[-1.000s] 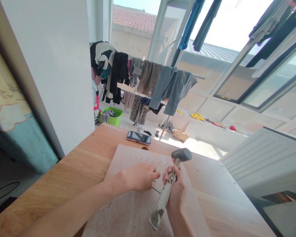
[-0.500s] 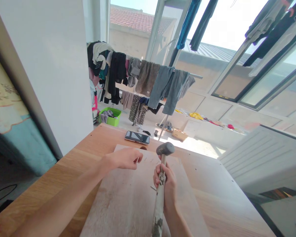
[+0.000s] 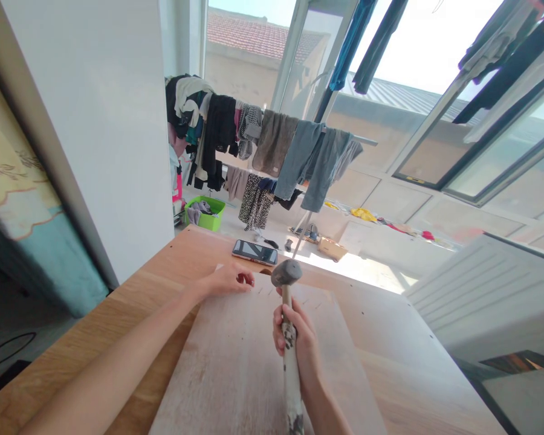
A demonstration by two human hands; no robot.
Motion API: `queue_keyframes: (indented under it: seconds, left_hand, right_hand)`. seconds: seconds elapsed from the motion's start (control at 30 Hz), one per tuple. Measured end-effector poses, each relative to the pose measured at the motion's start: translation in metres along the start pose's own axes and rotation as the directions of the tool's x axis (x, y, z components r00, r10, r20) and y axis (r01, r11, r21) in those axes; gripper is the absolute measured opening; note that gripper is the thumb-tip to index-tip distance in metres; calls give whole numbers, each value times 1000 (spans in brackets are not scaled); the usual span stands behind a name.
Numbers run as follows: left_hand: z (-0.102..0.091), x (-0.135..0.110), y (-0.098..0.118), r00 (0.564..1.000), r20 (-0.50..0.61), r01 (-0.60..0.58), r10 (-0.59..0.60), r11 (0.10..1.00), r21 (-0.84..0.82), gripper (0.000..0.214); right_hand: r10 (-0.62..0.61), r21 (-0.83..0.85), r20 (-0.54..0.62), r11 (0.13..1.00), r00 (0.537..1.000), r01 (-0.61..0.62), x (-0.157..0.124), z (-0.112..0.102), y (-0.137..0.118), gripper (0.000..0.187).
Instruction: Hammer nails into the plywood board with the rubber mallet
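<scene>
One hammer [image 3: 286, 273] is gripped in the right hand [image 3: 294, 338], which is closed tight around the upper part of the pale, stained handle. It's held nearly upright, with the dark grey head raised over the far edge of the board [image 3: 236, 374], roughly at the middle of that edge.

The left hand [image 3: 229, 280] is laid at the board's far left corner, well apart from the right one. Its fingers are curled under, with the tips drawn together against the wood. Whether something small is pinched there can't be told, it's just too tiny to make out. A few short dark marks [image 3: 309, 300] can be seen in a row near the board's far end, right of the handle. Nails or holes, can't be said.

The board is laid flat on a wooden table [image 3: 131, 314] and is pale and scuffed next to the warmer tabletop. A phone [image 3: 254, 252] is left face up with a dark screen, just beyond the board's far edge and close to the hammer head.

Past the table, a green basket [image 3: 204, 212] with some laundry in it is set on the floor. A drying rack [image 3: 290, 151] loaded with clothes is stood beside it. A white ribbed panel [image 3: 485, 296] is seen off the table's right side, and a plain white wall [image 3: 95, 121] on the left.
</scene>
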State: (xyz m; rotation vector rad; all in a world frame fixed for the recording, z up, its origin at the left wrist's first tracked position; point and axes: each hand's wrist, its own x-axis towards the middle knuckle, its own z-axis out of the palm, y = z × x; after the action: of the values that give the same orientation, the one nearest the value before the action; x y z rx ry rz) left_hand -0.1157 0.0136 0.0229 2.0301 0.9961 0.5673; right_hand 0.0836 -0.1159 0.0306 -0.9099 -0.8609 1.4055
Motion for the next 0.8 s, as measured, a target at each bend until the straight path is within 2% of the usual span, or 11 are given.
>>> queue_keyframes:
  seconds: [0.23,0.57,0.8]
  left_hand:
    - [3,1,-8,997,1,-82,82,996,28,20]
    - [5,1,-9,993,-14,-115,116,993,33,15]
    - [5,0,-7,994,-10,-105,106,993,46,16]
  right_hand:
    - [52,-75,135,996,989,-42,0,7,8,40]
    - [90,-126,142,989,986,-72,0,15,8,51]
    - [102,-137,149,987,984,-81,0,12,11,48]
